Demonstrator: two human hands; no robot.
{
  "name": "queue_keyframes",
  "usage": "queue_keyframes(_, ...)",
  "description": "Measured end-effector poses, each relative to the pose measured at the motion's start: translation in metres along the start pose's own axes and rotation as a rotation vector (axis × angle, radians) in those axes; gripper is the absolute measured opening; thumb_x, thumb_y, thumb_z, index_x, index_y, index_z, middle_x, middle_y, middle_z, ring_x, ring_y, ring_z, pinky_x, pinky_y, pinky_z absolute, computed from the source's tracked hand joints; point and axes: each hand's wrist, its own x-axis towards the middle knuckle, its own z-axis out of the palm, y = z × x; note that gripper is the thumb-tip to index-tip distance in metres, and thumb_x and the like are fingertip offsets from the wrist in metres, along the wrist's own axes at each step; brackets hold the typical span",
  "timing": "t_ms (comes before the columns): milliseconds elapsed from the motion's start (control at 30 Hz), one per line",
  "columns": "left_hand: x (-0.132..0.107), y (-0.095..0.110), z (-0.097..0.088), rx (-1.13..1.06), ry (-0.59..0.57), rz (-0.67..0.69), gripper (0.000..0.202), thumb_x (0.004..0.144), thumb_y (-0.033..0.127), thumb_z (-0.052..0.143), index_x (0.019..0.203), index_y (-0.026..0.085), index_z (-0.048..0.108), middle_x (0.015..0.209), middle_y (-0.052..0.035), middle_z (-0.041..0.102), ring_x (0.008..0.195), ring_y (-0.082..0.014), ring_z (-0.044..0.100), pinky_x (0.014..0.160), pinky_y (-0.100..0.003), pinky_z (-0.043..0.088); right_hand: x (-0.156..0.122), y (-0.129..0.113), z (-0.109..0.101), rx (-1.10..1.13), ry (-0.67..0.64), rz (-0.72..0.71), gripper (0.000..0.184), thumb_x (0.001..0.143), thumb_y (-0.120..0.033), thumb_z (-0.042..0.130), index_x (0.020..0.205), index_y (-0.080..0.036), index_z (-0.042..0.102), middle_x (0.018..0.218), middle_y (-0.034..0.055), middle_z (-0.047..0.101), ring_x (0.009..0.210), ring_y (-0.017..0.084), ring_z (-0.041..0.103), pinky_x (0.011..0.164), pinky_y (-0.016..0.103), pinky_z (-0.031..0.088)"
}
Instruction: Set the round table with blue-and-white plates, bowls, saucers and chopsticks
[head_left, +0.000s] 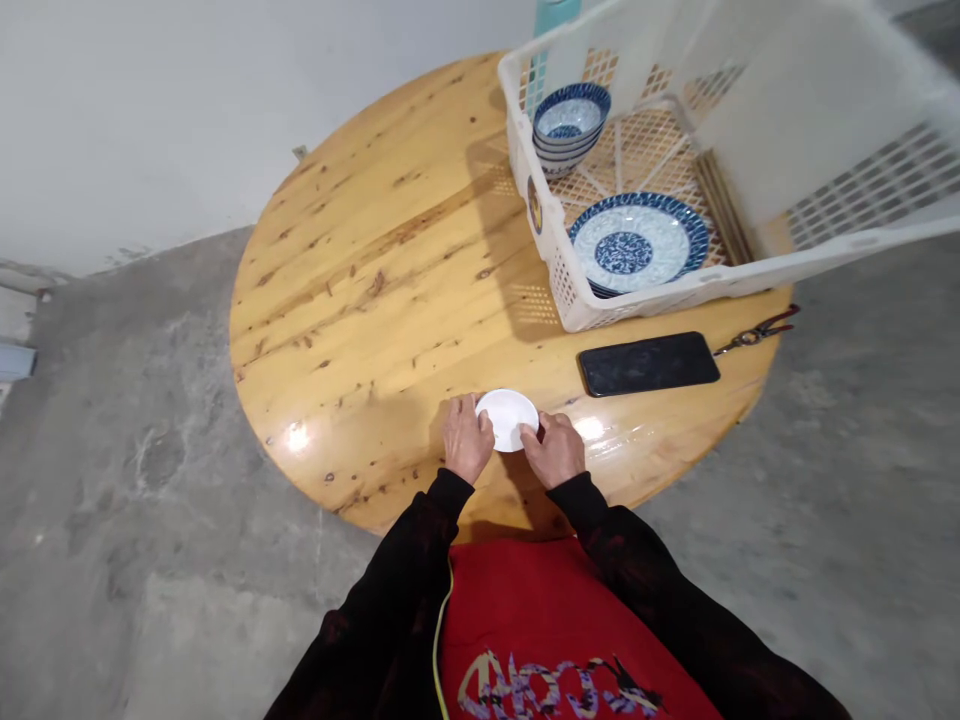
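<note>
A small white dish [506, 415], round and plain, is at the near edge of the wooden table [360, 330]. Gripping its left rim is my left hand [468, 440], thumb on top and fingers curled round the side. On the opposite rim my right hand [556, 450] has its thumb over the edge and its fingers closed beneath. Whether the dish rests on the wood or is slightly raised, I cannot tell.
A white plastic basket [536, 220] at the back right holds stacked blue-patterned bowls [570, 125], blue-rimmed plates [637, 240] and brown sticks [724, 205]. Right of my hands lie a black phone [649, 364] and red-handled pliers [757, 332]. A light-blue container [556, 14] stands behind the basket.
</note>
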Motion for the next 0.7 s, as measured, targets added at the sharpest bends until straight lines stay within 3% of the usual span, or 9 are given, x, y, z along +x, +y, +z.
queue_keyframes(367, 0.004, -0.005, -0.005, 0.027, -0.035, 0.008, 0.032, 0.095, 0.013, 0.05, 0.124, 0.018, 0.063, 0.115, -0.0127, 0.064, 0.113, -0.0253, 0.057, 0.097, -0.035, 0.047, 0.001, -0.026, -0.021, -0.121, -0.216, 0.082, 0.035, 0.095, -0.027, 0.05, 0.118, -0.007, 0.068, 0.106, 0.0169, 0.063, 0.095, 0.028, 0.063, 0.083, 0.033, 0.046)
queue_keyframes(567, 0.009, -0.012, -0.007, 0.006, -0.024, 0.029, 0.031, 0.093, 0.013, 0.05, 0.121, 0.018, 0.065, 0.11, -0.0124, 0.065, 0.109, -0.0252, 0.059, 0.095, -0.035, 0.047, 0.004, -0.034, -0.025, -0.105, -0.255, 0.098, 0.036, 0.098, -0.024, 0.049, 0.125, -0.008, 0.066, 0.112, 0.018, 0.064, 0.102, 0.027, 0.066, 0.087, 0.033, 0.047)
queue_keyframes(700, 0.015, -0.024, -0.008, -0.012, -0.036, 0.046, 0.027, 0.097, 0.023, 0.05, 0.119, 0.017, 0.064, 0.109, -0.0122, 0.066, 0.109, -0.0254, 0.06, 0.094, -0.035, 0.047, 0.007, -0.024, -0.02, -0.039, -0.198, 0.091, 0.038, 0.099, -0.034, 0.051, 0.127, -0.012, 0.066, 0.113, 0.017, 0.066, 0.103, 0.027, 0.066, 0.087, 0.033, 0.047)
